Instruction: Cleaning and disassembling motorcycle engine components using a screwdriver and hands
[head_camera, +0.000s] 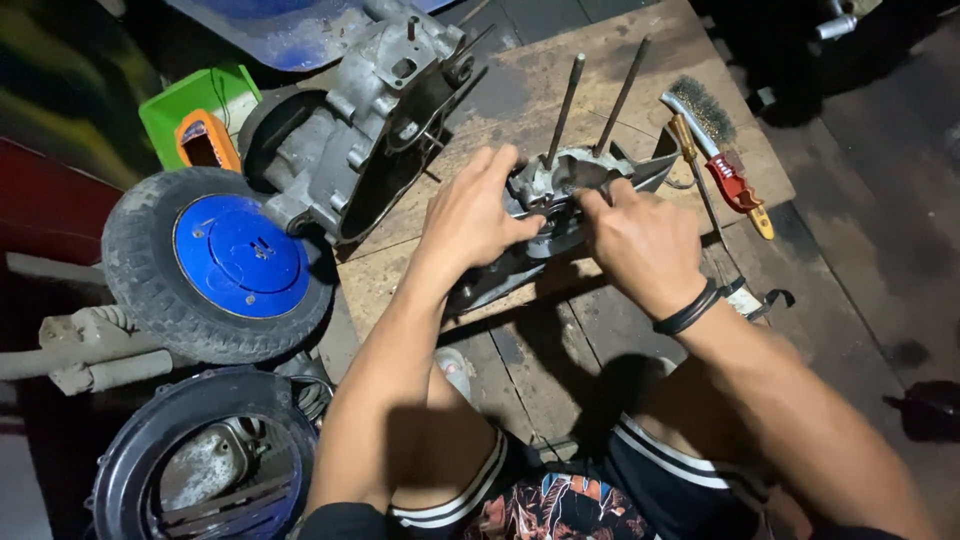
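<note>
Both hands' grip closed on engine casing (560, 195): left hand (475, 215), right hand (640, 240); fingertips hidden.

Bright centre, dark edges

Light from near the camera falls on the worn wooden surface (600, 60), casting hard shadows beneath both forearms; corners sink into near-black, and the blue-hubbed rubber wheel (215, 265) shows mild glare.

We see a grey metal engine case (570, 190) on a worn brown wooden table (520, 90), beside a wire brush (725, 150) with a red and white handle. A black tyre (215, 265) rings a bright blue hub (240, 257), near a green and orange box (200, 120). Our shorts (570, 500) are black with white stripes and a floral print.
</note>
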